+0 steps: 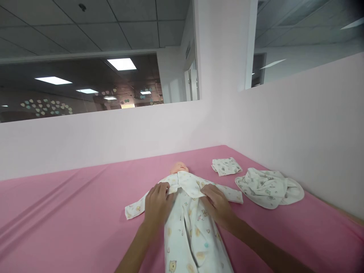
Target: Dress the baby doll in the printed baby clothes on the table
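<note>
A baby doll (179, 168) lies on its back on the pink sheet (71, 212), dressed in a white printed romper (187, 227) with both sleeves spread out. My left hand (156, 203) rests on the doll's chest at the left side, fingers pinching the front flap of the romper. My right hand (217, 204) lies on the right side of the chest, fingers bent on the fabric next to the right sleeve. Only the top of the doll's head shows above the collar.
A small folded printed cloth (226, 166) lies beyond the doll to the right. A crumpled printed garment (269, 187) sits further right, near the pink partition wall (298, 132). A wooden edge (345, 215) borders the sheet at right.
</note>
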Action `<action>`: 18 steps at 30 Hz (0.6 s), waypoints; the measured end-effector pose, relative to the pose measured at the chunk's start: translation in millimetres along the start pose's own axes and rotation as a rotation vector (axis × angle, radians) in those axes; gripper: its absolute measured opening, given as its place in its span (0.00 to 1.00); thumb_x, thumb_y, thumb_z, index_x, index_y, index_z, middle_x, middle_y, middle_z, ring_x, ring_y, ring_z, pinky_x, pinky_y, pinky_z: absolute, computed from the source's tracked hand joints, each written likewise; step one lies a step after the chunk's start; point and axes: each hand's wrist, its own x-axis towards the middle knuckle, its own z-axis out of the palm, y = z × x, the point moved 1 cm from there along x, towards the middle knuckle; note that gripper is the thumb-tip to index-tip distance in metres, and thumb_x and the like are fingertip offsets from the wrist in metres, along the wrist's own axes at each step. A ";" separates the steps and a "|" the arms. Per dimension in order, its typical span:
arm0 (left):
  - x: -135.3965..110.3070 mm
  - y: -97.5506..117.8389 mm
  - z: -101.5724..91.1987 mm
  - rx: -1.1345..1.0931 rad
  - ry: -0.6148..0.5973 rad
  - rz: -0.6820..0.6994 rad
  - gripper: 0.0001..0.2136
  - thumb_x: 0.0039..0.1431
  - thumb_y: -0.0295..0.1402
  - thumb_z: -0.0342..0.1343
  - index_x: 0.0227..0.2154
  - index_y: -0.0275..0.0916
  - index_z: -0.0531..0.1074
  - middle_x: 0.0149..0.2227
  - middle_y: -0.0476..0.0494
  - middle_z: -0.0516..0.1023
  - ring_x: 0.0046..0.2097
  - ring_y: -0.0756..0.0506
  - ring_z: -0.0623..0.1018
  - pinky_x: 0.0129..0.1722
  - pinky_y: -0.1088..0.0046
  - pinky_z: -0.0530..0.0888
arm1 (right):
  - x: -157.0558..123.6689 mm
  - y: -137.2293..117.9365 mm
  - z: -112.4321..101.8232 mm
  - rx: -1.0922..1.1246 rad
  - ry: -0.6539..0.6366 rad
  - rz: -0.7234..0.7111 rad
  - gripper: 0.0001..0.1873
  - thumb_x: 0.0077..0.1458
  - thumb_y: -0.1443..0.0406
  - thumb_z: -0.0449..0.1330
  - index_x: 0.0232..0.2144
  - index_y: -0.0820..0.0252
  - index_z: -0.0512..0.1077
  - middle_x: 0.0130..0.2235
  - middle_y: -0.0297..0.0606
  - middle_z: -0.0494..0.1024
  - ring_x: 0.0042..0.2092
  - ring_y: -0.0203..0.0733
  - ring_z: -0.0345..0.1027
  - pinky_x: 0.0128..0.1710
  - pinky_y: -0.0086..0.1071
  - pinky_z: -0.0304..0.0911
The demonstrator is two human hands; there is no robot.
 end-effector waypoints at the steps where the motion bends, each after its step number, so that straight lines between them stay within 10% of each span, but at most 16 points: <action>1: -5.3 -1.9 -0.5 0.066 0.032 0.072 0.06 0.56 0.23 0.48 0.33 0.40 0.66 0.29 0.49 0.73 0.31 0.47 0.72 0.32 0.72 0.65 | -5.7 1.5 -1.5 -0.017 -0.027 -0.059 0.10 0.59 0.70 0.48 0.25 0.57 0.58 0.27 0.33 0.65 0.32 0.39 0.58 0.34 0.32 0.55; 11: -20.9 -21.1 3.5 0.382 -0.251 -0.040 0.18 0.53 0.19 0.46 0.46 0.37 0.65 0.42 0.42 0.71 0.39 0.43 0.73 0.33 0.69 0.67 | -30.6 26.1 5.5 -0.206 -0.085 0.171 0.06 0.57 0.70 0.51 0.34 0.57 0.66 0.34 0.36 0.73 0.38 0.43 0.66 0.39 0.37 0.59; 18: 3.4 -22.5 14.5 0.220 -0.163 -0.164 0.16 0.56 0.25 0.49 0.48 0.38 0.64 0.45 0.40 0.72 0.43 0.42 0.73 0.38 0.68 0.67 | -47.1 27.7 13.3 -0.165 -0.171 0.192 0.08 0.60 0.67 0.47 0.37 0.56 0.66 0.37 0.39 0.74 0.40 0.45 0.67 0.39 0.39 0.63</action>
